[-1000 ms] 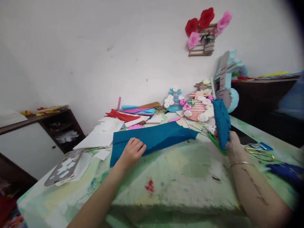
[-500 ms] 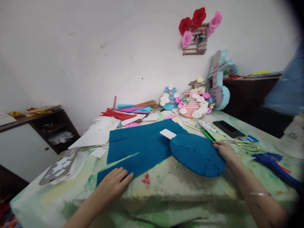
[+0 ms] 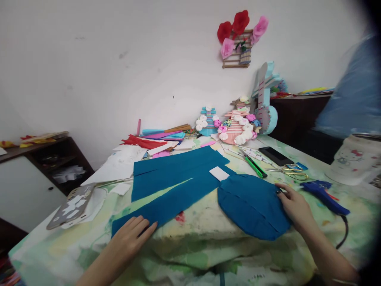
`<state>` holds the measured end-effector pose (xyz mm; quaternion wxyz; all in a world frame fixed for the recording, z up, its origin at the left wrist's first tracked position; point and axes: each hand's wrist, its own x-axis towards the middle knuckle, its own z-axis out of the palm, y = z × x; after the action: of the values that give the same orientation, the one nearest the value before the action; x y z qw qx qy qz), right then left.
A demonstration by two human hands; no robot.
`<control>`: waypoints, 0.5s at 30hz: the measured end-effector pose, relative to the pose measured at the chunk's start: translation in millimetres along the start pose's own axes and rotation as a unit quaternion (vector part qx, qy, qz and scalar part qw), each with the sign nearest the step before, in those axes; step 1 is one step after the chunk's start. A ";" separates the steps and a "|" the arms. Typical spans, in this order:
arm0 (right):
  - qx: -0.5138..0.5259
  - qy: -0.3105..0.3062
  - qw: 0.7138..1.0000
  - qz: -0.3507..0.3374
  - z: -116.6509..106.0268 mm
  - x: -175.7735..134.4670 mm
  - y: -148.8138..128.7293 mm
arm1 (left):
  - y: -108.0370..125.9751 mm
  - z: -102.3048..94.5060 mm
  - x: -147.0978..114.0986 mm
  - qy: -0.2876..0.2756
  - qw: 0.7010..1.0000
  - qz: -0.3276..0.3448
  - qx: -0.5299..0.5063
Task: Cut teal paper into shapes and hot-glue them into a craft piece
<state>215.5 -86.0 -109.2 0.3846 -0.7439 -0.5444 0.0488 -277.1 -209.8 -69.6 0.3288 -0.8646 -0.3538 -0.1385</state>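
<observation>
A teal-blue sheet that looks like crepe paper [image 3: 175,169] lies on the table, split by a long slit into an upper part and a lower strip [image 3: 169,202]. My left hand [image 3: 131,236] grips the near left end of that strip, its fingers curled over the edge. Closed on the right edge of a flat rounded piece covered in the same blue material [image 3: 253,204] is my right hand [image 3: 296,204]. A white tab [image 3: 219,173] sticks out of this piece at its upper left. The piece overlaps the sheet's right corner.
Right of the sheet lie a green cutter knife [image 3: 253,163], a black phone [image 3: 276,156], gold-handled scissors [image 3: 293,171] and a blue glue gun [image 3: 324,196]. A patterned phone case [image 3: 71,206] lies left. Flower-decorated crafts [image 3: 235,131] and coloured paper [image 3: 163,135] are at the back.
The slit has lengthened to the right and widened as my left hand moved down-left with the strip. My right hand has moved the rounded piece lower and slightly right.
</observation>
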 end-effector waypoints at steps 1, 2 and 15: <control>-0.014 -0.004 1.000 0.001 -2.2 -0.8 -0.2 | 0.2 -1.9 0.4 0.002 1.000 0.000 -0.002; -0.029 -0.008 1.000 -0.001 -3.8 -1.2 -1.3 | 0.2 -3.1 0.4 0.001 1.000 0.000 -0.005; -0.175 -0.024 0.976 -0.129 -20.2 -14.6 -25.3 | -14.2 -24.8 -31.9 -0.046 0.996 -0.028 0.068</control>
<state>199.9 -106.0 -84.4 0.2385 -0.7215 -0.6451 -0.0793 -309.9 -235.3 -59.5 0.3663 -0.8356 -0.4010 -0.0827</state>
